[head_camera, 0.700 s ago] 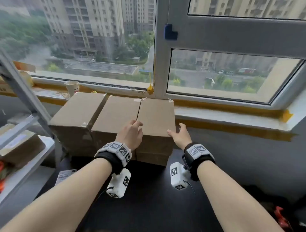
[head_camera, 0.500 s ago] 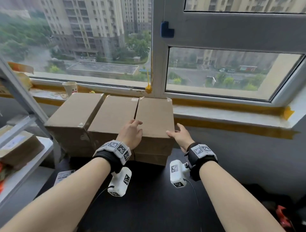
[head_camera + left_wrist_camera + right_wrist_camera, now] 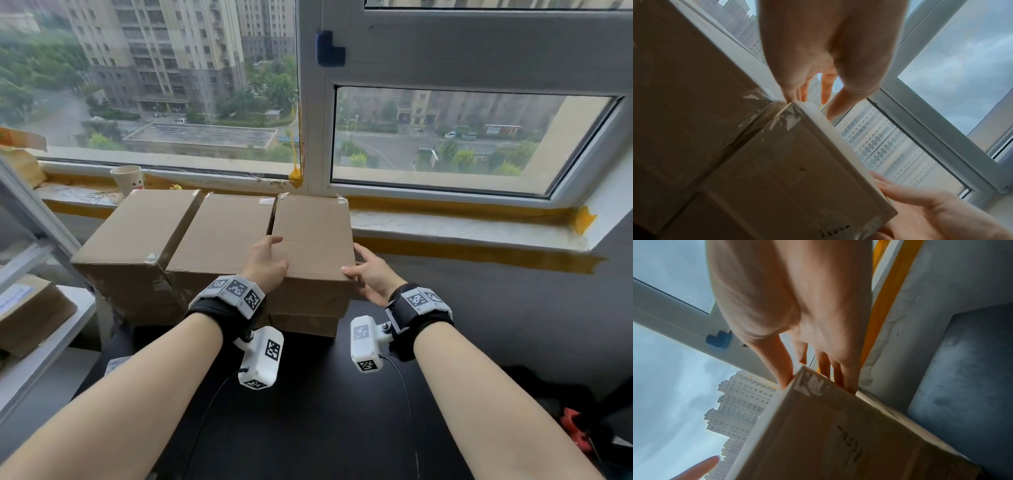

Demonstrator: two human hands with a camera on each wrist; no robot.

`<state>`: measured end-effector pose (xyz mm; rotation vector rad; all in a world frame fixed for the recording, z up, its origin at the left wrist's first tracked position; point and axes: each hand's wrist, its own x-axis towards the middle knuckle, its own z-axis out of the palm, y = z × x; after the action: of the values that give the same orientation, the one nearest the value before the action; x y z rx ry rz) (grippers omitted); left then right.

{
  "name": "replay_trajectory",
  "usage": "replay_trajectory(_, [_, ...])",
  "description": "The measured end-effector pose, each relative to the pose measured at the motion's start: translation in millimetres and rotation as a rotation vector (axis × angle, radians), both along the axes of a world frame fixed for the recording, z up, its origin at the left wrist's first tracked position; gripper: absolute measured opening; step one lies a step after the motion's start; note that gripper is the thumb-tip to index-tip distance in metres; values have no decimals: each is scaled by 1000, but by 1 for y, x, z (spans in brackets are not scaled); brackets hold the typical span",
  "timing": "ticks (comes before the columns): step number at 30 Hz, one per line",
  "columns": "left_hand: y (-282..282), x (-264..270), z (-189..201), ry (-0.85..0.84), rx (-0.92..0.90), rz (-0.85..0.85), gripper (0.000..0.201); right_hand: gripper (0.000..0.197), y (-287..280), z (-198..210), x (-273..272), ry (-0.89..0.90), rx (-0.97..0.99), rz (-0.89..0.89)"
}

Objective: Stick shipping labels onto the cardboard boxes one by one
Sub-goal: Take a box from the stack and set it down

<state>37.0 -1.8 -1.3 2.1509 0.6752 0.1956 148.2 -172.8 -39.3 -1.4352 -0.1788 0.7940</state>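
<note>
Three cardboard boxes stand in a row on the dark bench [image 3: 308,394] against the window sill [image 3: 462,226], and the person holds the rightmost cardboard box [image 3: 313,236], which sits on top of a lower box [image 3: 305,323]. The left hand [image 3: 269,265] lies on that box's left edge beside the middle box [image 3: 222,233], thumb on the top face and the other fingers [image 3: 825,87] going down into the seam between the two boxes. The right hand [image 3: 371,274] clasps the near right corner, its thumb on the top edge and its fingers [image 3: 838,374] spread along the right side wall. Both hands thus press the box from opposite sides. The left box [image 3: 137,229] stands untouched next to a metal shelf [image 3: 41,359] that carries a further carton [image 3: 30,308]. A paper cup [image 3: 126,179] stands on the sill behind the boxes. At the bench's left edge part of a white printed label sheet [image 3: 116,364] shows under the left forearm.
</note>
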Motion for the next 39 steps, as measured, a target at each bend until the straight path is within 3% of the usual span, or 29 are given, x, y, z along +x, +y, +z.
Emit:
replay_trajectory(6, [-12,3,19,-126,-162,59,61,66,-27,19,3,-43,38,-24])
replay_trajectory(10, [-22,-1,26,-197,-297,-40,50,71,-51,33,-3,-95,57,-45])
replay_trajectory(17, [-33,-21,33,-230,-411,-189,58,82,-93,50,-46,-122,75,-89])
replay_trajectory(26, [-58,-73,26,-124,-581,-449,57,62,-143,53,-151,-111,-12,-340])
replay_trajectory(32, [-65,-133,-2,-22,-554,-607,69,72,-160,33,-241,-61,-56,-397])
replay_trajectory(39, [-44,-196,-39,101,-605,-673,70,76,-141,-1,-321,7,-102,-454])
